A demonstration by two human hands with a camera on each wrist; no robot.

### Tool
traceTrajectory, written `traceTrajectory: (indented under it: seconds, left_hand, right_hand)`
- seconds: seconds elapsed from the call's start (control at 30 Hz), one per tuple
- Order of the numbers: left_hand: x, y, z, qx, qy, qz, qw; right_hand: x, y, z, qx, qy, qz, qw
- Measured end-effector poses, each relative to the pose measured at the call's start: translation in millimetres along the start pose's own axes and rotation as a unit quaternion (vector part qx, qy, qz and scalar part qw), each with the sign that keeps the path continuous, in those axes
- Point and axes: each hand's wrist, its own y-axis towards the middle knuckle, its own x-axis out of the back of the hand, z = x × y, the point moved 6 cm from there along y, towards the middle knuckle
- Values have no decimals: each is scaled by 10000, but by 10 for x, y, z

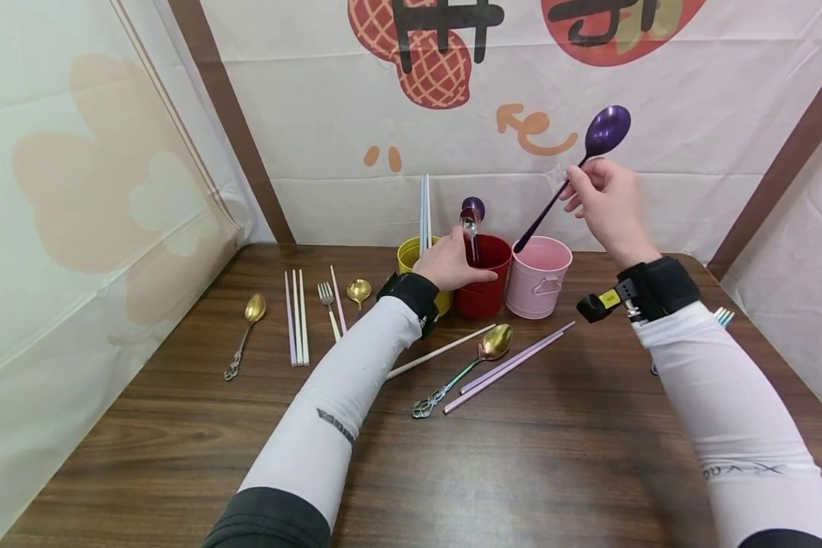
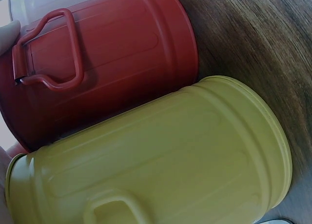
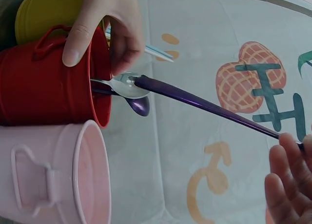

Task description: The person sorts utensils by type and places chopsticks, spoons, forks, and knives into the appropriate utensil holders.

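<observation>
My right hand [image 1: 610, 202] pinches a purple spoon [image 1: 606, 131] by its handle, bowl up, above the pink bucket [image 1: 530, 289]. The handle's lower tip appears near that bucket's left rim in the head view. Around the rim of the red bucket [image 1: 479, 297] my left hand [image 1: 448, 262] has a grip; the right wrist view shows the thumb [image 3: 75, 46] outside and curled fingers at the opening. A silver spoon [image 3: 129, 87] and another purple spoon [image 3: 140, 107] stand in the red bucket. The left wrist view shows mostly the red and yellow buckets' sides.
Beside the red bucket, the yellow bucket [image 1: 409, 255] holds pale chopsticks [image 1: 425, 205]. A gold spoon [image 1: 495, 342] and chopsticks [image 1: 514, 365] lie in front. Further left are another gold spoon [image 1: 255, 308], several chopsticks, a fork [image 1: 326, 295] and a gold ladle [image 1: 359, 289]. A fork [image 1: 724, 316] lies partly behind the right forearm.
</observation>
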Motion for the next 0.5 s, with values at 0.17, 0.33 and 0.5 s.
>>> traceTrajectory:
  seconds: [0.17, 0.33, 0.5]
  left_hand:
    - [-6, 7, 14, -3, -7, -8, 10000]
    - [0, 8, 13, -38, -26, -38, 10000]
    - [3, 5, -1, -47, 18, -15, 10000]
  right_hand:
    - [-162, 49, -27, 93, -97, -73, 9999]
    - [-359, 56, -123, 43, -482, 14, 9988]
    - [-574, 9, -245, 151, -919, 199, 9955]
